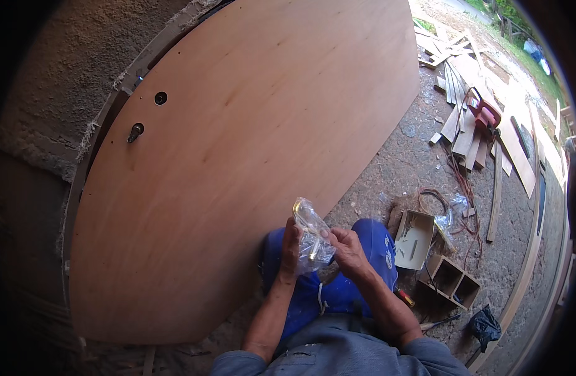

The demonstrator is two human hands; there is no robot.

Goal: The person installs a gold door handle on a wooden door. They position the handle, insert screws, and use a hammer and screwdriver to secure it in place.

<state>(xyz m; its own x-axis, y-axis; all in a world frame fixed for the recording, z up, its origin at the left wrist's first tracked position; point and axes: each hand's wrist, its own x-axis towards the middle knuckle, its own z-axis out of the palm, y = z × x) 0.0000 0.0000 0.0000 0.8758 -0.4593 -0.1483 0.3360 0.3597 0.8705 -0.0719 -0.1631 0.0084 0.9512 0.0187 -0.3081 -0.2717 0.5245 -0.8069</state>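
Observation:
A clear plastic bag [310, 227] is held over my lap between both hands. Gold-coloured metal hardware [312, 255], probably a door handle, shows through the film. My left hand [290, 249] grips the bag along its left side, and the fingers are partly hidden. From the right, my right hand [349, 252] pinches the plastic near its middle. Beside my knees stands a large reddish wooden door [219, 169]. Two round holes are cut near its left edge; a dark metal piece [136, 133] pokes out of the lower one.
On the right are an open white box [414, 241], a wooden box with compartments [453, 280], a screwdriver [404, 297] and a black plastic bag [485, 327]. Farther off, a red power tool [484, 116] rests on stacked wood strips, its cord trailing. A rough wall [81, 69] borders the door.

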